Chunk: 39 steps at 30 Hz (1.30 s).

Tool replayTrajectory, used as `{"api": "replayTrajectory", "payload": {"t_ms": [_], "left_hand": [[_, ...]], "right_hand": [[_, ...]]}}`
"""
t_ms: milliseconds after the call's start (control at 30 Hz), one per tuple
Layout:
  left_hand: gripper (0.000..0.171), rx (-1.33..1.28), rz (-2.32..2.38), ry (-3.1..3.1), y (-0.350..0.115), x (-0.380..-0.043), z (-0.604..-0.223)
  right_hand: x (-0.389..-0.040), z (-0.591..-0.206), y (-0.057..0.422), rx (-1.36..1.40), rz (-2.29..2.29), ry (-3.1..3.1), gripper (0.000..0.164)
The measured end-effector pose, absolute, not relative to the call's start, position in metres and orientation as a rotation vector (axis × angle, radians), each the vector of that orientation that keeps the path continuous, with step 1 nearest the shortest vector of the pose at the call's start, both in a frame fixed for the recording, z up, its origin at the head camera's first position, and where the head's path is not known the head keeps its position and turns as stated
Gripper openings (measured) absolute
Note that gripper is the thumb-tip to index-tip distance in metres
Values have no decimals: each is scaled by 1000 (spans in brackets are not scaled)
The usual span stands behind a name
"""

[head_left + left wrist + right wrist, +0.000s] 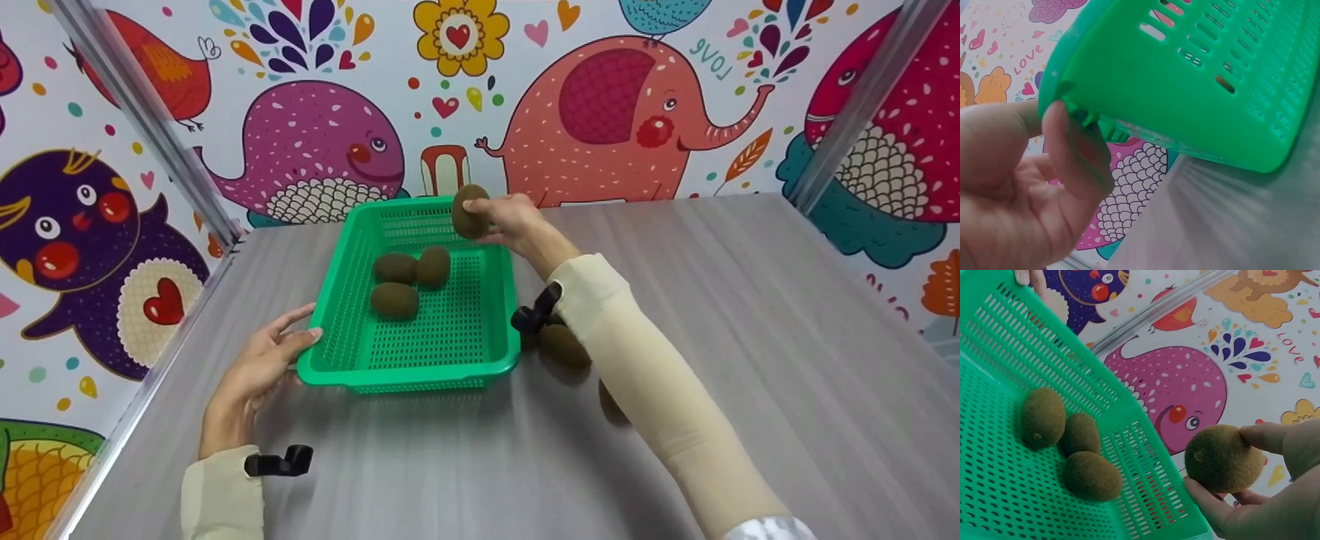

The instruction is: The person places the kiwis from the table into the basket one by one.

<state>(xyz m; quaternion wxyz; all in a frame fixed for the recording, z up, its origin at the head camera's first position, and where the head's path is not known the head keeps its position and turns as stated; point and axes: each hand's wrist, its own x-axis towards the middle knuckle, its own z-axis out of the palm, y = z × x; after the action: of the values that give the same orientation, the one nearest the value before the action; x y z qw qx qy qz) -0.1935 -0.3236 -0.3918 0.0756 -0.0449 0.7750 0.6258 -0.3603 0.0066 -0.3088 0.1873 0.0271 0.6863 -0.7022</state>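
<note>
A green plastic basket (442, 367) with slotted walls stands on the table, three brown kiwis lying together inside, one of them the front kiwi (395, 301). My left hand (259, 367) grips the basket's left rim near its front corner, thumb on top of the edge; the left wrist view shows the fingers (1075, 152) beneath the rim. At the far right corner of the basket my right hand (517, 221) pinches another kiwi (470, 212) between thumb and fingers, held upright by the rim. In the right wrist view this kiwi (1223, 458) is just outside the basket wall.
Right of the basket, a kiwi (564, 349) lies on the grey table (720, 300), and another kiwi (613, 405) is partly hidden by my right forearm. Walls printed with cartoon animals and metal corner posts (161, 124) enclose the table at the back and sides.
</note>
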Motion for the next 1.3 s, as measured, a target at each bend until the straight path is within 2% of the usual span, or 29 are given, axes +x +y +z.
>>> {"api": "replayTrajectory", "payload": {"t_ms": [300,533,1067,1300], "left_hand": [[68,-115,1903,2285,-323,-195,-390],[68,-101,1922,2268,-323,-194,-390],[67,-118,1889,2296,-324,-194,-391],[67,-110,1926,2257,-323,-194,-390]], "right_hand": [[-369,-330,-14,99,-1977,1899,61],[-372,-339,-22,131,-1906,1898,80],[-371,-347,-26,150,-1804,1969,74],[-371,-351,-29,123,-1784,1995,64]]}}
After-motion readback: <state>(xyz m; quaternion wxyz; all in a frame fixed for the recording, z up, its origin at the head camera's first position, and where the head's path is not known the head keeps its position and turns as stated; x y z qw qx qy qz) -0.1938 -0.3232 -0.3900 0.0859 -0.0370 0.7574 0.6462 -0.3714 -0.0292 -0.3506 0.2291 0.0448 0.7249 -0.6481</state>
